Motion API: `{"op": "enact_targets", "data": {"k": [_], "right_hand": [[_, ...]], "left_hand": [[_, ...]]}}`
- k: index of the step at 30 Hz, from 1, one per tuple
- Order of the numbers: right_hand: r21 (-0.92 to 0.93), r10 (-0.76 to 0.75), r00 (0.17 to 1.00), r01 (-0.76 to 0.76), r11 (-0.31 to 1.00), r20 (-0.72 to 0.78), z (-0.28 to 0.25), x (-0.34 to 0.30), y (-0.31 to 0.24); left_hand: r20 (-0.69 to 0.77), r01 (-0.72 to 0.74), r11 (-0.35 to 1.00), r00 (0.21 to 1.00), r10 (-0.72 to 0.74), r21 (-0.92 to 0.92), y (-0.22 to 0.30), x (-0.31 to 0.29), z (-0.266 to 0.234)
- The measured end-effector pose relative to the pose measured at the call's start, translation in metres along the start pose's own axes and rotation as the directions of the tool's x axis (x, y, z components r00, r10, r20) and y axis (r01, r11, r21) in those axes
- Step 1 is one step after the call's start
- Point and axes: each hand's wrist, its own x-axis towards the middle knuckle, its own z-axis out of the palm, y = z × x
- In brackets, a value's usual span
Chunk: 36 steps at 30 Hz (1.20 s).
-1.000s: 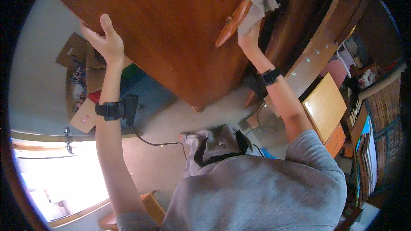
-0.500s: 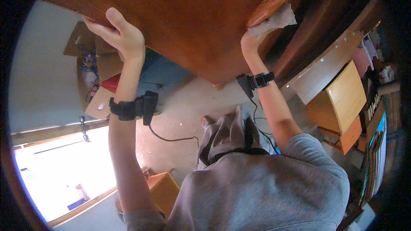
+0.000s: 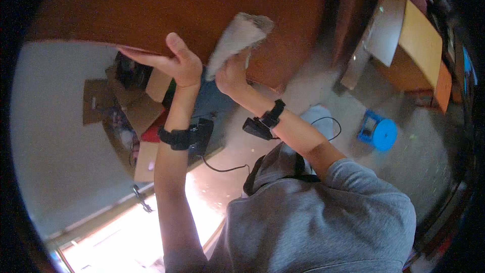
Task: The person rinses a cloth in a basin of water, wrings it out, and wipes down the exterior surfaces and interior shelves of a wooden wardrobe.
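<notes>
A large reddish-brown wooden panel (image 3: pixel 151 7) fills the upper part of the view. My left hand (image 3: pixel 177 65) is at its lower edge, fingers stretched flat along that edge and the thumb raised apart from them. To the right of it, my right hand (image 3: pixel 234 76) is closed on a folded greyish rag (image 3: pixel 241 35), which lies over the panel near its edge. The rag hides part of my right fingers. Black straps with small boxes and cables sit on both wrists.
A blue plastic stool (image 3: pixel 379 131) stands on the floor at right. Beyond it is a light wooden cabinet (image 3: pixel 422 40). Cardboard boxes (image 3: pixel 136 111) are stacked by the wall at left. Bright light comes through an opening (image 3: pixel 131 242) at lower left.
My right hand has moved left with the rag, from the panel's right side to close beside my left hand. The view has shifted, bringing the blue stool in. My left hand stays at the edge.
</notes>
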Motion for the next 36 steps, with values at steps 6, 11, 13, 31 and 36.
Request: {"op": "enact_targets", "data": {"k": [6,11,13,31,36], "right_hand": [[0.179,0.23,0.97,-0.214,0.96,-0.075,0.017,-0.025,0.058],[0.308,0.632,0.666,-0.552,0.775,-0.396,0.052,-0.08,0.117],[0.613,0.813,0.465,-0.543,0.574,-0.349,0.059,-0.084,0.128],[-0.077,0.303,0.953,-0.3,0.951,0.028,0.008,0.009,0.025],[-0.603,0.172,0.934,0.055,0.796,0.312,-0.01,0.017,0.021]], "left_hand": [[0.014,-0.09,0.995,0.996,0.09,-0.041,-0.002,0.007,-0.003],[-0.04,-0.151,0.983,0.988,0.147,-0.104,-0.009,0.01,-0.018],[-0.049,-0.149,0.986,0.988,0.145,-0.079,-0.012,0.009,-0.025],[-0.102,-0.225,0.974,0.969,0.224,-0.008,-0.02,0.011,-0.026],[-0.09,-0.21,0.978,0.973,0.211,0.017,-0.02,0.011,-0.028]]}}
